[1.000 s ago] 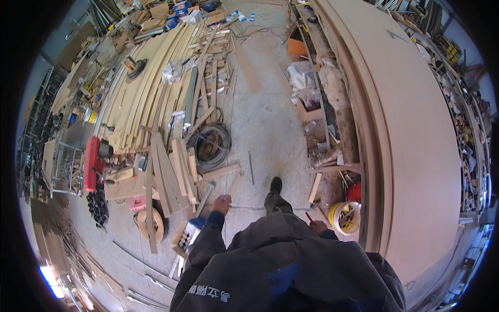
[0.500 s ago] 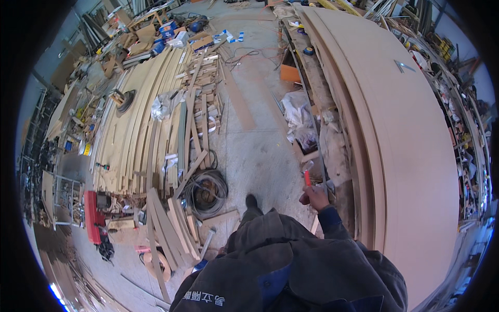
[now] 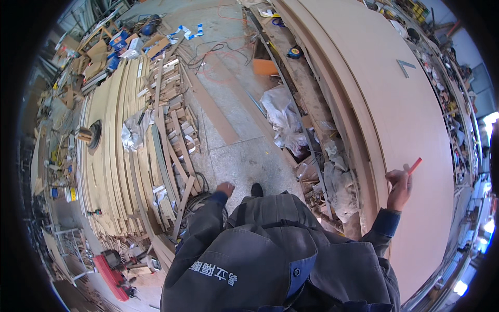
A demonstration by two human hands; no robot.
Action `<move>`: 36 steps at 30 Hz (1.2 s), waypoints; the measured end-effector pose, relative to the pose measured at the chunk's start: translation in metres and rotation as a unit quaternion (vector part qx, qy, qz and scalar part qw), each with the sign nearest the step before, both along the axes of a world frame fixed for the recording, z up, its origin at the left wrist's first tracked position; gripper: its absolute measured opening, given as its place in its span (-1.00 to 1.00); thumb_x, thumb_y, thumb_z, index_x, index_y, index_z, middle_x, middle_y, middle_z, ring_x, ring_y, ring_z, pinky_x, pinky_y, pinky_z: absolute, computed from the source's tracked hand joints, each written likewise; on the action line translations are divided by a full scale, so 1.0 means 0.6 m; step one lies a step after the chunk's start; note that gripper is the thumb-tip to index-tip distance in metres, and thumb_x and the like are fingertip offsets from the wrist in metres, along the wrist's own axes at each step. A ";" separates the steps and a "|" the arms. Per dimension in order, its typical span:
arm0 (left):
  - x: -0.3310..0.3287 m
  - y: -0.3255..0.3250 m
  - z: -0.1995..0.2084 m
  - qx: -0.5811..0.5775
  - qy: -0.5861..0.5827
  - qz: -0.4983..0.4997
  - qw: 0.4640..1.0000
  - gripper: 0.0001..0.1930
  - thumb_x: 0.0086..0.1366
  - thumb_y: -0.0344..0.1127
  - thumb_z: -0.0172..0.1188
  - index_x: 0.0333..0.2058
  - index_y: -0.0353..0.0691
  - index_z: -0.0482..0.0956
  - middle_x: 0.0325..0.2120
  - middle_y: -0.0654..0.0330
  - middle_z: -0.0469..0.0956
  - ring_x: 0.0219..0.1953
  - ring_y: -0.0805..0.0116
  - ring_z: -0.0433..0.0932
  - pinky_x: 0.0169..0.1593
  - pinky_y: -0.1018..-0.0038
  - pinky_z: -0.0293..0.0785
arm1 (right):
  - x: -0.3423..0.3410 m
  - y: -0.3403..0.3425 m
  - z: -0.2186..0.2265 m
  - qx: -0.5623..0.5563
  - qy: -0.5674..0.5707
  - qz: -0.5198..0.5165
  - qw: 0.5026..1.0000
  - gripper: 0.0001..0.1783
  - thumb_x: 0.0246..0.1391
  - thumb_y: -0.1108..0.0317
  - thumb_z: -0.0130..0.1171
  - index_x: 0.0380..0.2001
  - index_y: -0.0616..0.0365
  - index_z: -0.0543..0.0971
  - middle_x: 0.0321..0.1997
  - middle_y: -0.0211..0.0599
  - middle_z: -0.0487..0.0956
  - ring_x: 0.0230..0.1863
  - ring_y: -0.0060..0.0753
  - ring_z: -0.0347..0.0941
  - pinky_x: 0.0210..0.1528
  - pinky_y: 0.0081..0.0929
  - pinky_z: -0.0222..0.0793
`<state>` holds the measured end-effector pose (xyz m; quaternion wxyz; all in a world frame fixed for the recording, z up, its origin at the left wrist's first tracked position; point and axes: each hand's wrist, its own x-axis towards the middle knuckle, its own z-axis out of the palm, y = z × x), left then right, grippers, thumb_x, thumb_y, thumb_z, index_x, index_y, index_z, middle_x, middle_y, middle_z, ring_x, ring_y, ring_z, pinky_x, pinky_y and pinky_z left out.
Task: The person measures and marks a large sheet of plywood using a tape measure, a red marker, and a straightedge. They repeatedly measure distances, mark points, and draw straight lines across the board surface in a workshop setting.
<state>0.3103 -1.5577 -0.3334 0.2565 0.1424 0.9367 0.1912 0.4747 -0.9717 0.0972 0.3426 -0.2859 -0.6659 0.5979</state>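
My right hand is raised over the large pale board on the right. Its fingers are closed around a slim red pen-shaped tool, whose exact kind I cannot make out. A metal square lies farther up the same board. Low beside my body, my left hand hangs over the floor, close to a coil of dark cable; its fingers are too small and blurred to read.
Stacked planks and wood offcuts line the left. A tape measure rests on the dusty ledge beside the boards. Crumpled plastic sheeting lies below it. Long strips and loose cables cross the floor. A red machine stands lower left.
My right hand has risen from beside the board stack to over the board, carrying the red tool. My left hand has come into view. The whole view has shifted and turned.
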 end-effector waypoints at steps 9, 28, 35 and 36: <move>-0.332 0.226 0.168 0.211 -0.134 0.144 0.957 -0.55 0.36 0.07 0.16 -0.14 -0.24 0.69 -0.26 -0.07 0.71 -0.14 0.00 0.69 -0.05 0.21 0.57 | -0.125 0.082 -0.082 -0.089 0.022 -0.109 0.990 -0.58 0.47 0.19 -0.04 0.16 0.32 0.41 -0.43 -0.27 0.59 -0.45 -0.43 0.51 -0.37 -0.46 0.48; -0.809 0.679 0.332 0.319 0.189 -0.077 0.925 -0.54 0.26 -0.13 0.36 0.01 -0.34 0.61 -0.12 -0.10 0.64 -0.04 -0.06 0.60 0.10 0.20 0.48 | -0.301 0.052 -0.065 -0.131 0.008 -0.277 0.952 -0.53 0.41 0.24 -0.05 0.14 0.48 0.38 -0.45 -0.21 0.59 -0.50 -0.42 0.54 -0.39 -0.51 0.50; -0.939 0.795 0.318 0.241 0.329 -0.221 0.886 -0.30 0.11 -0.19 0.45 0.17 -0.34 0.38 0.11 -0.26 0.45 0.11 -0.35 0.40 0.23 -0.12 0.27 | -0.318 0.036 -0.080 -0.107 0.015 -0.374 0.921 -0.52 0.41 0.25 -0.02 0.18 0.46 0.37 -0.43 -0.21 0.61 -0.45 -0.41 0.59 -0.35 -0.50 0.55; -0.941 0.798 0.313 0.231 0.276 -0.225 0.905 -0.29 0.10 -0.22 0.46 0.17 -0.34 0.36 0.10 -0.28 0.45 0.11 -0.36 0.40 0.22 -0.12 0.29 | -0.322 0.037 -0.075 -0.107 0.007 -0.385 0.917 -0.52 0.41 0.25 -0.02 0.18 0.46 0.37 -0.43 -0.21 0.61 -0.45 -0.41 0.59 -0.35 -0.50 0.56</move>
